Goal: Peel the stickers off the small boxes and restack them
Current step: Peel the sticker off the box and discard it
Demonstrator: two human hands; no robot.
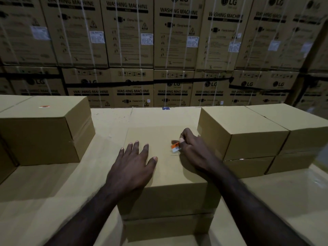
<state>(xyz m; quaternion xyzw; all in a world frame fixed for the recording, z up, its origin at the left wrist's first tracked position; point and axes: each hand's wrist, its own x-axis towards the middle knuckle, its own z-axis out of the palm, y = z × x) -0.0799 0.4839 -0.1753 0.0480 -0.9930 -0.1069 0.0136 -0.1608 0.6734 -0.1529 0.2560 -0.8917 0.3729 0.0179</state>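
Observation:
A small plain cardboard box stands in front of me on top of another box. My left hand lies flat on its top with the fingers spread. My right hand pinches an orange and white sticker near the right side of the box top, and the sticker is partly lifted off the cardboard. A second orange sticker sits on top of the box stack at the left.
Two stacks of small boxes stand close on the right, another beside them. All rest on a wide cardboard surface. A wall of strapped washing machine cartons fills the background.

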